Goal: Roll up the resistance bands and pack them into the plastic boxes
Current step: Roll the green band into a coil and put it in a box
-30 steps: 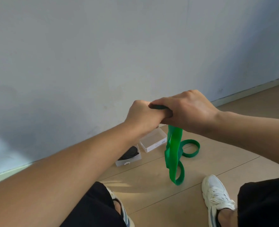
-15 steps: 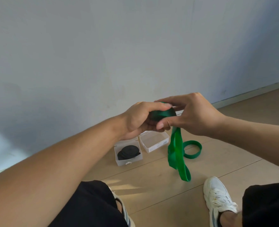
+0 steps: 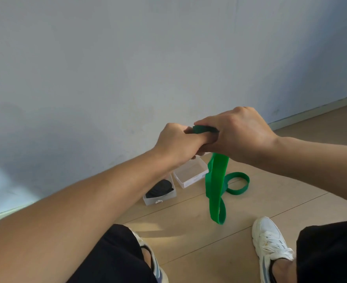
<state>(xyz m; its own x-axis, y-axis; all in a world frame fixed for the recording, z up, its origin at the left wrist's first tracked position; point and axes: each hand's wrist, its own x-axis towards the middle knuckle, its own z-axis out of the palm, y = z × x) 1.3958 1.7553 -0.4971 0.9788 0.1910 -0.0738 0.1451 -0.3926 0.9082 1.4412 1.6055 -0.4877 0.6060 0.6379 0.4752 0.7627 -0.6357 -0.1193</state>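
A green resistance band [image 3: 216,180] is held in the air in front of me, its top end wound into a small roll between both hands. My left hand [image 3: 175,142] grips the roll from the left, and my right hand [image 3: 238,133] curls over it from the right. The loose tail hangs down to the wooden floor, where one loop lies flat to the right. Two clear plastic boxes sit on the floor by the wall: the left box [image 3: 169,198] holds a rolled black band [image 3: 160,189], and the right box [image 3: 190,176] shows nothing inside.
A grey wall [image 3: 127,68] with a pale skirting board runs behind the boxes. My white shoes [image 3: 270,244] and black trouser legs are at the bottom of the view, on either side of a patch of wooden floor [image 3: 189,231].
Both hands have closed back over the green roll after a turn, my right hand rotating on top of it. The hanging tail has swung slightly and its lower end has shifted.
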